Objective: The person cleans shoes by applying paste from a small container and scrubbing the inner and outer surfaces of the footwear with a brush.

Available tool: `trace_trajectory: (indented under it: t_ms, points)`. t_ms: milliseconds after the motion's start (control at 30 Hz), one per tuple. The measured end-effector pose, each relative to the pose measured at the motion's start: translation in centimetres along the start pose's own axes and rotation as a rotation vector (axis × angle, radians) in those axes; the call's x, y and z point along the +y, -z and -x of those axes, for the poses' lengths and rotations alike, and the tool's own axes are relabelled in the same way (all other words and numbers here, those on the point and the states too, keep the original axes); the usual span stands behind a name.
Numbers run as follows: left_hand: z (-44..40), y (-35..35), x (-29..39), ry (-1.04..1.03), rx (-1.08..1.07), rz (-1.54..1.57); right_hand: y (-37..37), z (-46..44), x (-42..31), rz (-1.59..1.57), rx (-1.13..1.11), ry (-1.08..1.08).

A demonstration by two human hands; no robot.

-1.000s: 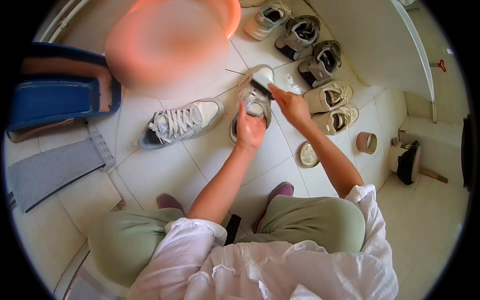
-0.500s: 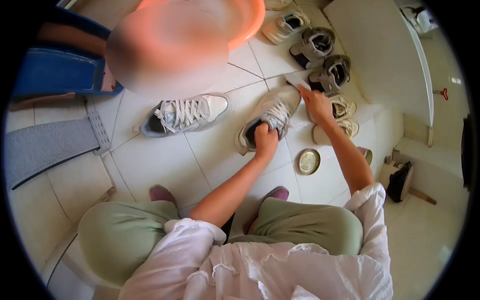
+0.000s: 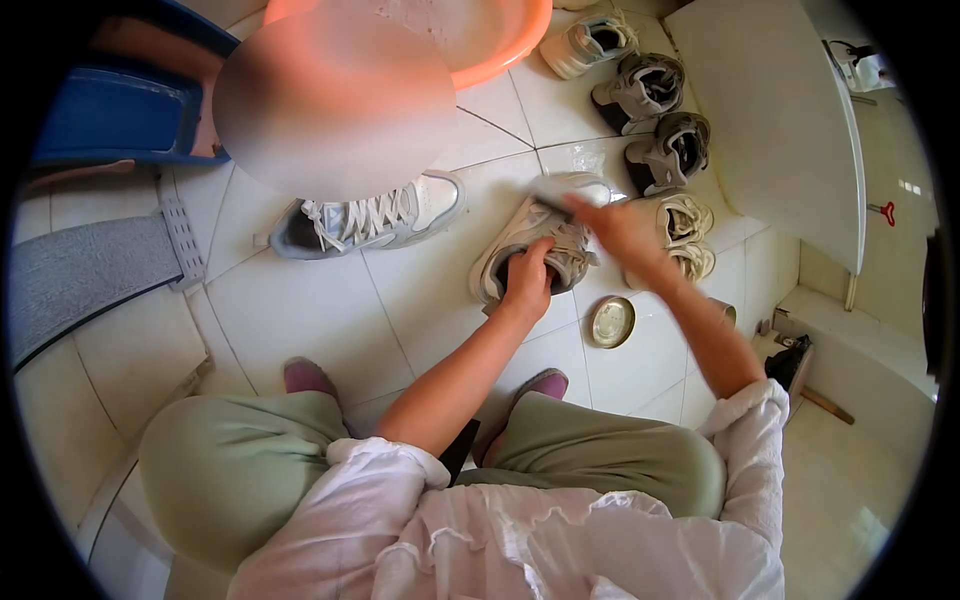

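Observation:
On the tiled floor lies a pale sneaker with its toe pointing away from me. My left hand grips it at the ankle opening, fingers partly down inside the collar. My right hand is closed on a brush, held over the laces and upper; motion blurs it, and its bristles are hidden. A second sneaker, white and grey with white laces, lies on its own to the left. A small round tin sits near my right forearm.
Several more shoes line the right side beside a white panel. An orange basin stands at the back, partly behind a blurred oval. A blue stool-like piece and a grey mat are at left. A wooden-handled item lies far right.
My right hand has brought the brush from beyond the toe's right side back over the sneaker's upper. My left hand still holds the sneaker, its fingers shifted slightly. The view has moved a little.

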State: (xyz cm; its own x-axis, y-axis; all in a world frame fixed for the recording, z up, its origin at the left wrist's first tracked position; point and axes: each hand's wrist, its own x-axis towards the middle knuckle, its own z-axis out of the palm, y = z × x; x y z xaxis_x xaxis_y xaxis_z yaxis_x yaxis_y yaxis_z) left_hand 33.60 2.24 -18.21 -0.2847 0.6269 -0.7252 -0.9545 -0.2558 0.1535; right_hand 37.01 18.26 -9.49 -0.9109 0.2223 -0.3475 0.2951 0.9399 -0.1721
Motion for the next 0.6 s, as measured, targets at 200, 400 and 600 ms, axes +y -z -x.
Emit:
trace_trajectory:
  t_ms: [200,400,600]
  points:
    - [1.3,-0.1,-1.7,-0.406,-0.018,-0.597,1.7,-0.3,-1.7,0.221,-0.115,-0.064]
    - [0.7,2.2,-3.3,-0.57,-0.061,-0.989,2.9,1.0,0.0,0.087,-0.02,-0.148]
    - [0.3,2.5,-5.7,-0.804,0.04,-0.952,2.0,3.0,-3.8,0.14,-0.066,0.02]
